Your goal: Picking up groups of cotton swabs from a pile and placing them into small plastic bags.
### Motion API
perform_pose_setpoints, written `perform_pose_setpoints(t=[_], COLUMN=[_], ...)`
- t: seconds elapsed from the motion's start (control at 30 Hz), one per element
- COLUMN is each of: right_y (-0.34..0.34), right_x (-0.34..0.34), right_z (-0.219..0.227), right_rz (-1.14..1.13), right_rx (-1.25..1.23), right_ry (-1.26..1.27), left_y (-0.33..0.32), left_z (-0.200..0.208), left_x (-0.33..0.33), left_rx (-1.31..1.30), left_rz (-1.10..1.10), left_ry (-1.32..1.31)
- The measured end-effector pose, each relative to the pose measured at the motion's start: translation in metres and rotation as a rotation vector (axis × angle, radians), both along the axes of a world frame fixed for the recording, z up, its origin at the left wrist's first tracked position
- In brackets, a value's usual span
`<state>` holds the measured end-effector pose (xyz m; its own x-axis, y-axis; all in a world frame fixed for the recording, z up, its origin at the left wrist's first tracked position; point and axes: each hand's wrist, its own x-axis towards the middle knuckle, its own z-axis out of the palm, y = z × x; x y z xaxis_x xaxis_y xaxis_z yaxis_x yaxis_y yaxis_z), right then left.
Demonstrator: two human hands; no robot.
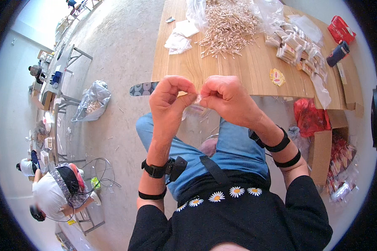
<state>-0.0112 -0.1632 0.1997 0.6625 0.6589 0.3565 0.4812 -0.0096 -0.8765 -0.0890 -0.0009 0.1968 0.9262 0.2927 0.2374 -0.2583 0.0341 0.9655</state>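
My left hand (168,102) and my right hand (227,98) meet in front of the table's near edge, thumbs and forefingers pinched together. Between them hangs a small clear plastic bag (195,110), gripped at its upper edge by both hands. Something printed shows through it, but its contents are too blurred to make out. Beyond my hands, a big heap of cotton swabs (228,27) lies on the wooden table (176,69). Flat white and clear bags (179,42) rest to the left of the heap. Right of my hands lie a few yellow and red label cards (277,77).
Filled swab packets (295,48) are piled at the table's right, near a dark blue cylinder (337,53) and a red bag (341,29). Below stands an open cardboard box (322,157). A swab-filled clear sack (92,102) sits on the floor left; a person (56,190) works beyond.
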Motion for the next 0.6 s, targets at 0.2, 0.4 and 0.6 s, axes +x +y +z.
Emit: perform_pose_setpoints(t=[0.2, 0.4, 0.6], right_y=[-0.011, -0.018, -0.017], right_x=[0.001, 0.005, 0.005], right_z=[0.001, -0.006, -0.005], right_rz=[-0.025, -0.016, -0.028], right_rx=[-0.035, -0.005, -0.021], right_ry=[0.079, -0.217, -0.256], left_y=[-0.008, -0.01, -0.009], left_z=[-0.01, 0.005, 0.004], left_x=[0.001, 0.001, 0.005], left_rx=[-0.206, 0.039, 0.275], left_rz=[0.07, -0.036, -0.066], left_ry=[-0.036, 0.036, 0.053])
